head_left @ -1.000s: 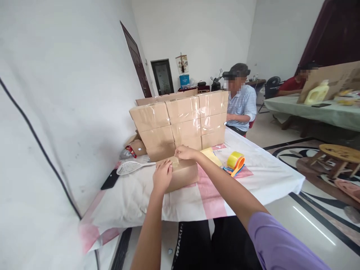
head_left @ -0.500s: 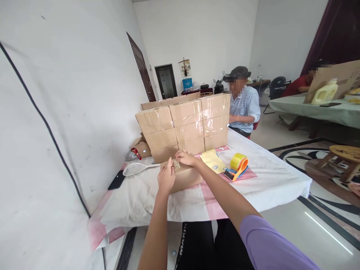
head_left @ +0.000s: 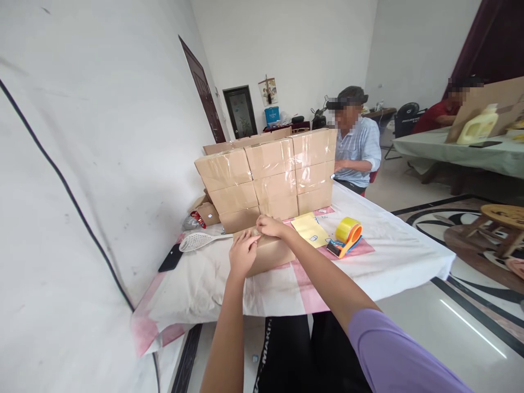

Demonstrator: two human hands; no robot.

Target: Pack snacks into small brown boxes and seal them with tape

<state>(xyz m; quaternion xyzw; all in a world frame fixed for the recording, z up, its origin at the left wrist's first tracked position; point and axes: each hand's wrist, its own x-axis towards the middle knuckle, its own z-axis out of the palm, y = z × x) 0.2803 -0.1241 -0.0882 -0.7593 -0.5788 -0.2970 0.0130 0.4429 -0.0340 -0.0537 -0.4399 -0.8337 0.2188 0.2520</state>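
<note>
A small cardboard box [head_left: 272,255] lies on the white and pink tablecloth [head_left: 311,278] in front of me. My left hand [head_left: 242,252] rests on the box's near left top edge, fingers curled against it. My right hand [head_left: 269,225] presses down on the top of the box at its far side, fingers bent. Behind the box stands a stack of sealed cardboard boxes [head_left: 270,177]. A yellow sheet [head_left: 310,230] and an orange tape dispenser with a yellow roll [head_left: 346,236] lie to the right of the box.
A white fly swatter [head_left: 196,241] and a black phone [head_left: 171,257] lie at the table's left, by the wall. A person in a light blue shirt [head_left: 357,147] sits at the far end. Another person in red [head_left: 440,115] sits at a green-covered table [head_left: 458,150].
My left hand has slid from the box's left side onto its top edge. The right hand stays pressed on the box top. The view has shifted slightly.
</note>
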